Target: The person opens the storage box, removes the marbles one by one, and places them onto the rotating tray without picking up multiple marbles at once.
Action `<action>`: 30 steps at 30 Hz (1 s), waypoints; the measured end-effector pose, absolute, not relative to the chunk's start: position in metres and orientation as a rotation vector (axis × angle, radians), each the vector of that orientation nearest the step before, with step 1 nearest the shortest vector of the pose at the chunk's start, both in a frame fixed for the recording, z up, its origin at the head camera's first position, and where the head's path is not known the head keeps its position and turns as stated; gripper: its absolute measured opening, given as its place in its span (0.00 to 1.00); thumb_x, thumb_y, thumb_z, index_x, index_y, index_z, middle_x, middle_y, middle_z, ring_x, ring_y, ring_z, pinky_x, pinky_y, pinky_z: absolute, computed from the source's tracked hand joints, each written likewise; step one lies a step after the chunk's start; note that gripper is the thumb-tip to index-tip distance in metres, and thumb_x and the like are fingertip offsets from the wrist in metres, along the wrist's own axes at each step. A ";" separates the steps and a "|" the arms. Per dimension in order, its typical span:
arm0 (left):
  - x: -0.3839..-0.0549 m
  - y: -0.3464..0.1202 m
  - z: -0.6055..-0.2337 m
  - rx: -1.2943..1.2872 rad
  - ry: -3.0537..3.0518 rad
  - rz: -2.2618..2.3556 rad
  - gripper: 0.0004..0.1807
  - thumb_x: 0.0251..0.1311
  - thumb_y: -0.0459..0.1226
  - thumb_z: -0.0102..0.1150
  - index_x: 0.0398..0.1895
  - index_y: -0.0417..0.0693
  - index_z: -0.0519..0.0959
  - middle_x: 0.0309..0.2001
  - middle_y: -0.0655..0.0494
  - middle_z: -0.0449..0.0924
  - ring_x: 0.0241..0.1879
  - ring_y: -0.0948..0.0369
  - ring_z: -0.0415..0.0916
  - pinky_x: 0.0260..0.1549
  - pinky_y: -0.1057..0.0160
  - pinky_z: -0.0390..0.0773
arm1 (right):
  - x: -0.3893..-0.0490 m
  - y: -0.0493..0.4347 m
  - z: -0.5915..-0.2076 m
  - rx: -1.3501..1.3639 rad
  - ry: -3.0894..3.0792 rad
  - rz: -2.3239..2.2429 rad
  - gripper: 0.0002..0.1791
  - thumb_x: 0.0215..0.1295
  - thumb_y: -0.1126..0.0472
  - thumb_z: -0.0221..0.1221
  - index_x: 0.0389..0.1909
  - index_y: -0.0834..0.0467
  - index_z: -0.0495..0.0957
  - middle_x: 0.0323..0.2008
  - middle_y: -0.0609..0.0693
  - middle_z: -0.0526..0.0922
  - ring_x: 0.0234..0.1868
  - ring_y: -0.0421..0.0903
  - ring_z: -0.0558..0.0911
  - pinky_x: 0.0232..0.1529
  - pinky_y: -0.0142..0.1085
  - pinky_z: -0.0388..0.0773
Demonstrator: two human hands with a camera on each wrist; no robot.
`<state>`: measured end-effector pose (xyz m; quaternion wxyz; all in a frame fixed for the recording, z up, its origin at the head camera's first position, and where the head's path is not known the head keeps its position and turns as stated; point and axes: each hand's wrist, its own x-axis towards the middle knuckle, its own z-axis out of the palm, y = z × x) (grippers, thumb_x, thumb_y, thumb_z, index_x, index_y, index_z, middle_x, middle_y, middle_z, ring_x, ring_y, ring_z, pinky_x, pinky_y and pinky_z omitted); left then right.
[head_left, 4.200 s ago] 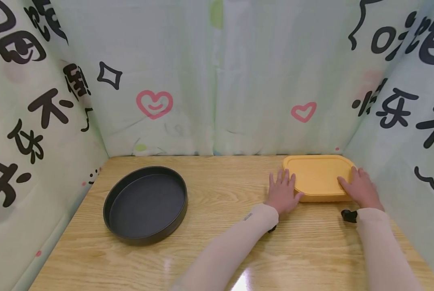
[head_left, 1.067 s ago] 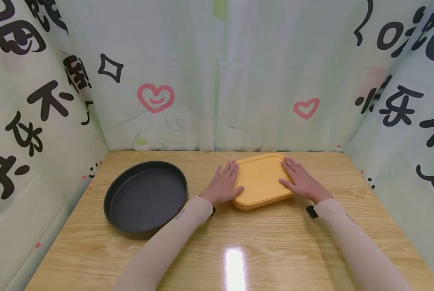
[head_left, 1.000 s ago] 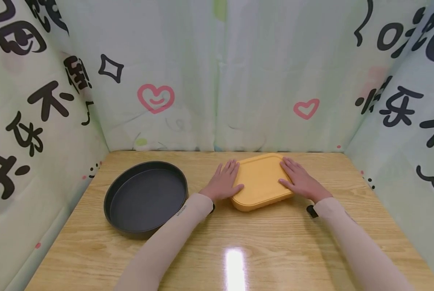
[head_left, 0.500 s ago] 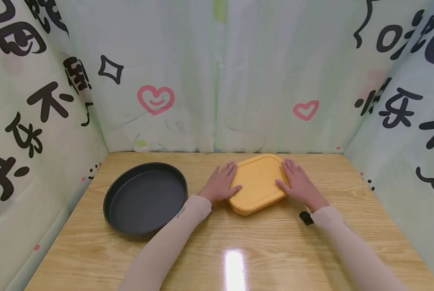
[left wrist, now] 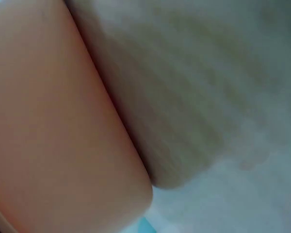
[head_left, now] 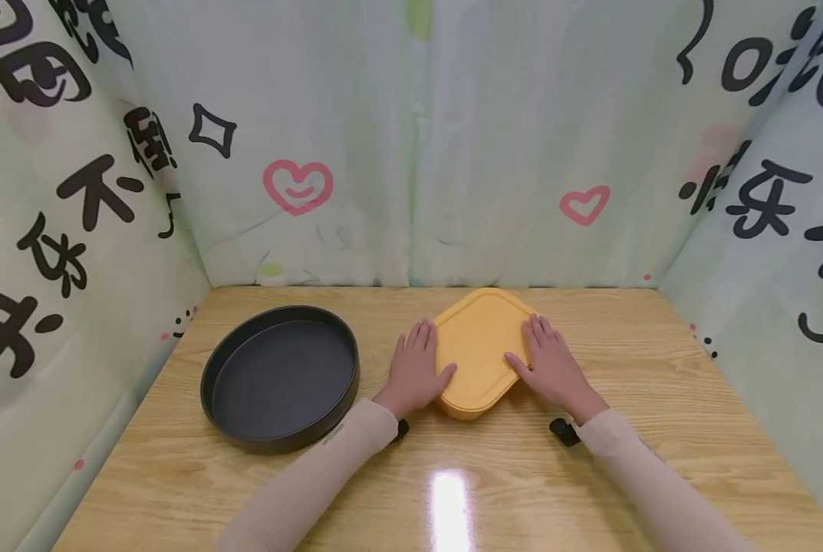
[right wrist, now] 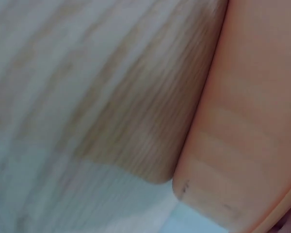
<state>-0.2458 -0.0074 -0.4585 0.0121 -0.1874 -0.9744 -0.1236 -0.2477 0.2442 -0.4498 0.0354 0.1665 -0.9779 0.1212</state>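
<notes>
A yellow lidded box [head_left: 483, 345] sits at the middle of the wooden table, turned at a slant with one rounded corner toward the person. My left hand [head_left: 414, 372] lies along its left side, fingers straight, thumb over the lid's edge. On the opposite side my right hand [head_left: 554, 368] presses with extended fingers, its thumb at the edge of the lid. In the left wrist view the side wall of the box [left wrist: 63, 126] fills the left; the right wrist view has the box wall [right wrist: 247, 111] at its right. Fingers are mostly out of sight there.
A round black pan [head_left: 283, 376] without a visible handle stands left of the box, close to the left forearm. Printed cloth curtains [head_left: 356, 153] enclose the table [head_left: 632, 330] at the back and both sides. A bright light reflection [head_left: 449, 506] shows on the table in front.
Between both hands, the yellow box has moved from the back right to the middle, then turned counterclockwise. My right hand has come left and nearer. The pan has stayed in place.
</notes>
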 end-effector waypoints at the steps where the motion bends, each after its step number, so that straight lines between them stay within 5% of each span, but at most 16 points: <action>1: -0.242 -0.008 -0.458 -0.571 -3.036 -0.391 0.43 0.65 0.57 0.39 0.73 0.37 0.46 0.74 0.42 0.45 0.74 0.50 0.44 0.70 0.48 0.50 | -0.249 0.244 -0.450 0.525 -3.003 0.375 0.42 0.70 0.44 0.45 0.69 0.74 0.47 0.71 0.72 0.45 0.72 0.67 0.45 0.69 0.59 0.45; 21: -0.180 -0.010 -0.455 -0.575 -3.051 -0.318 0.45 0.65 0.62 0.35 0.72 0.35 0.49 0.72 0.30 0.41 0.73 0.41 0.43 0.68 0.51 0.56 | -0.298 0.246 -0.446 0.952 -3.013 0.310 0.39 0.70 0.47 0.47 0.71 0.68 0.49 0.73 0.65 0.48 0.74 0.62 0.47 0.70 0.56 0.46; 30: -0.169 -0.002 -0.455 -0.515 -3.060 -0.177 0.47 0.63 0.64 0.34 0.71 0.34 0.51 0.71 0.28 0.44 0.72 0.41 0.46 0.68 0.52 0.57 | -0.270 0.229 -0.440 0.734 -2.954 0.264 0.40 0.69 0.49 0.49 0.68 0.75 0.48 0.70 0.72 0.48 0.72 0.66 0.49 0.69 0.57 0.49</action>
